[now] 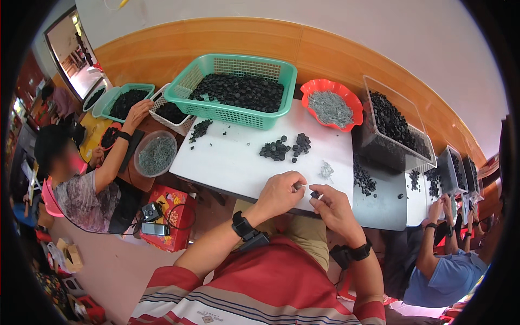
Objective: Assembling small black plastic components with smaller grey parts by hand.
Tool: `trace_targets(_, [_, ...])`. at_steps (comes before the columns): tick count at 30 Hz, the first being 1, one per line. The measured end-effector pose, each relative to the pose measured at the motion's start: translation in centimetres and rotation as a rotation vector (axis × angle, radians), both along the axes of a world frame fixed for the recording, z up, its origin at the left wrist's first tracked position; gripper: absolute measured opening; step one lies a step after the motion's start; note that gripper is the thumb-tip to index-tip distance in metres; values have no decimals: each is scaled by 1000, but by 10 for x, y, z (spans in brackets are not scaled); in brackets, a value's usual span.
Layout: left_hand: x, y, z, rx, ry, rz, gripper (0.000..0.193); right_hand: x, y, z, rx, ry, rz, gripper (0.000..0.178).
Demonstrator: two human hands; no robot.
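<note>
My left hand [279, 194] is closed in a pinch near the front edge of the white tabletop [233, 157]. A small greyish bit shows at its fingertips, too small to name. Beside it, my right hand [337, 210] grips a small black plastic part [314, 194] between thumb and fingers. The two hands are close but apart. Beyond them lie a pile of round black parts [274, 150], a second black pile [301, 144] and a small heap of metal screws [326, 169].
A green basket [227, 112] of black parts and a red bowl [355, 105] of screws stand at the back. To the right is a clear bin [379, 143] of black parts. Co-workers sit left and right; one person's hand [140, 111] reaches toward a white basket [184, 125].
</note>
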State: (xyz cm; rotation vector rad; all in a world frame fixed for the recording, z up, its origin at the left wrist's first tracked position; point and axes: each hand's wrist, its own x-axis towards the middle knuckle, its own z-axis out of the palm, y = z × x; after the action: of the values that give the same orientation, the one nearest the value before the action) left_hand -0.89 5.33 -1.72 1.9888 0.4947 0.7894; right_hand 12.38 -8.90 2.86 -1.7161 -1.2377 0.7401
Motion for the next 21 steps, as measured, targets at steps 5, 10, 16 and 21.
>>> trace_targets(5, [-1, 1, -1, -23, -15, 5, 15, 9, 21, 13, -70, -50, 89, 29])
trace_targets(10, [-3, 3, -1, 66, 27, 7, 15, 13, 45, 30, -139, -14, 156, 30])
trace_targets(16, [-3, 0, 2, -44, -49, -11, 13, 27, 103, 49, 41, -127, 212, 31])
trace_targets(21, [-5, 2, 4, -42, -38, -28, 12, 35, 191, 76, 224, -96, 88, 34])
